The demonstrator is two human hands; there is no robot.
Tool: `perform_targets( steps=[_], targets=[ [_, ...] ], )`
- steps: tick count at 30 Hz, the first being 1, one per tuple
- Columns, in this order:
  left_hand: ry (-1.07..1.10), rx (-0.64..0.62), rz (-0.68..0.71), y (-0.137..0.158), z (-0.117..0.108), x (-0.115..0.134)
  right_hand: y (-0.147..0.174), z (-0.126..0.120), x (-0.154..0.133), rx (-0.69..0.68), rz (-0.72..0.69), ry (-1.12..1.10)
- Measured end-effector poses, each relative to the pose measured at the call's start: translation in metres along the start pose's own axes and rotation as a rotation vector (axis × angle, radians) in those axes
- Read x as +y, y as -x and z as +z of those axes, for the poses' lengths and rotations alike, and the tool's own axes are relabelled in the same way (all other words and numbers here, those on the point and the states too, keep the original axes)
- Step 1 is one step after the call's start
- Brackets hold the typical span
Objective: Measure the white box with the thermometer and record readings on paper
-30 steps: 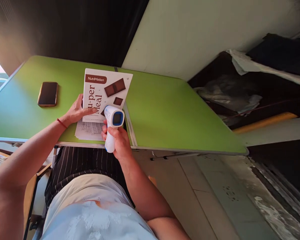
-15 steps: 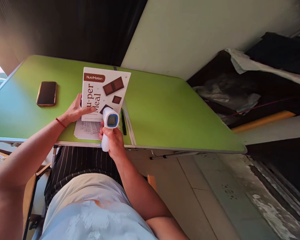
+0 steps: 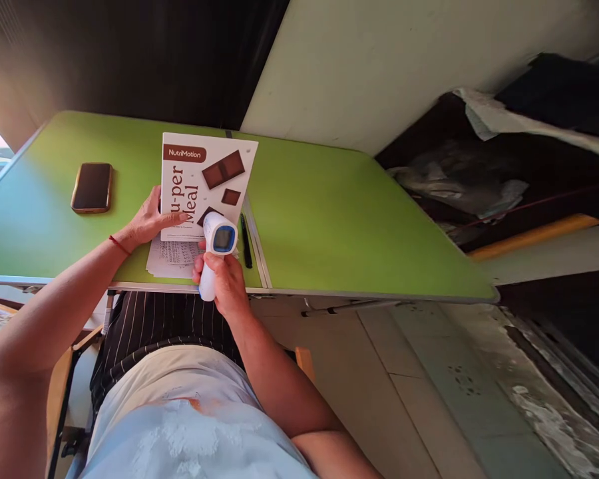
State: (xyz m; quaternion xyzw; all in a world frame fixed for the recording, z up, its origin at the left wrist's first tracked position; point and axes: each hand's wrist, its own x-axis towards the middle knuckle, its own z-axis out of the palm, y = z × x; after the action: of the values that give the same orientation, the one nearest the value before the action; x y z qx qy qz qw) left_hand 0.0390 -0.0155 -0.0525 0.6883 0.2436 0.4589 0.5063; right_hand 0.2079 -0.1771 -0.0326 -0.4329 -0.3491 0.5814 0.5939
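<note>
My left hand (image 3: 150, 218) grips a white NutriMotion box (image 3: 184, 179) by its left side, thumb across the front. Brown chocolate pieces and large lettering are printed on the box. My right hand (image 3: 225, 279) is wrapped round the handle of a white infrared thermometer (image 3: 208, 279). Its blue-rimmed screen faces me, and its head overlaps the lower right corner of the box. Beneath the box lie sheets of paper (image 3: 167, 263) with handwriting, partly hidden. A dark pen (image 3: 246, 243) rests just right of the thermometer.
A phone (image 3: 92, 187) lies on the green folding table (image 3: 339, 219), left of the box. A dark panel (image 3: 130, 60) and a pale wall (image 3: 339, 73) stand behind the table. Crumpled plastic (image 3: 459, 179) sits on a dark shelf at the right.
The view has shifted very slightly. Both hands keep their holds on the box and the thermometer, with hardly any movement.
</note>
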Motion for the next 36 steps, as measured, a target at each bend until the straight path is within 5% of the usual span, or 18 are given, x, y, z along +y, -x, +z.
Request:
perform_targets(
  steps=[36],
  targets=[
    [-0.007, -0.005, -0.001, 0.0012, 0.0004, 0.0013, 0.0000, -0.0027, 0.0035, -0.021, -0.024, 0.023]
  ],
)
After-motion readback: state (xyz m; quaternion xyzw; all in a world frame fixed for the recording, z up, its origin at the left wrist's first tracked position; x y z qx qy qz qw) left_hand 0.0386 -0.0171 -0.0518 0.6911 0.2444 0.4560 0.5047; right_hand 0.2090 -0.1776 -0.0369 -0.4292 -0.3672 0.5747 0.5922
